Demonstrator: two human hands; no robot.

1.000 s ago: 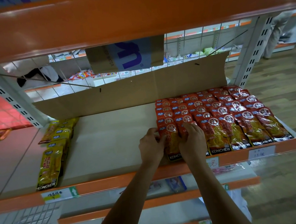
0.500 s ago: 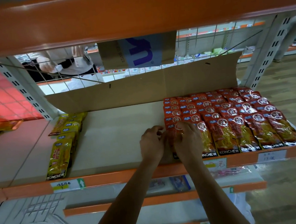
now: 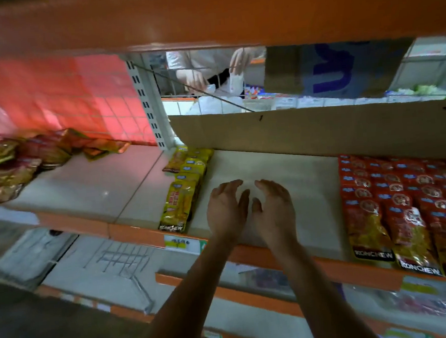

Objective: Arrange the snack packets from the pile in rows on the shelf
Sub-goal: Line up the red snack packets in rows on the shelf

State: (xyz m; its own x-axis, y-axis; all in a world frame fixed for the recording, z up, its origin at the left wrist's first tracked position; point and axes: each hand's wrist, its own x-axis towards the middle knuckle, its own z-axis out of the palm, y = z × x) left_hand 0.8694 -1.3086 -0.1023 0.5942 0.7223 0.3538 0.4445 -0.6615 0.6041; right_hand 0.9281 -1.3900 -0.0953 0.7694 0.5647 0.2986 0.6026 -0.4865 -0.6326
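Observation:
Both of my hands hover over the bare middle of the shelf, empty. My left hand and my right hand are side by side with fingers relaxed and slightly spread. Red snack packets lie in neat overlapping rows on the shelf's right part, well right of my hands. One row of yellow snack packets lies just left of my left hand. A loose pile of mixed red and yellow packets sits on the adjoining shelf at the far left.
A cardboard sheet stands along the shelf's back. An orange upper shelf hangs low overhead. A perforated upright post divides the two bays. Behind the wire back another person's hands handle something. Lower shelves run beneath.
My hands let go of the red packets at the row's left end and moved left over the bare shelf. The view swung left, bringing the far-left pile into sight.

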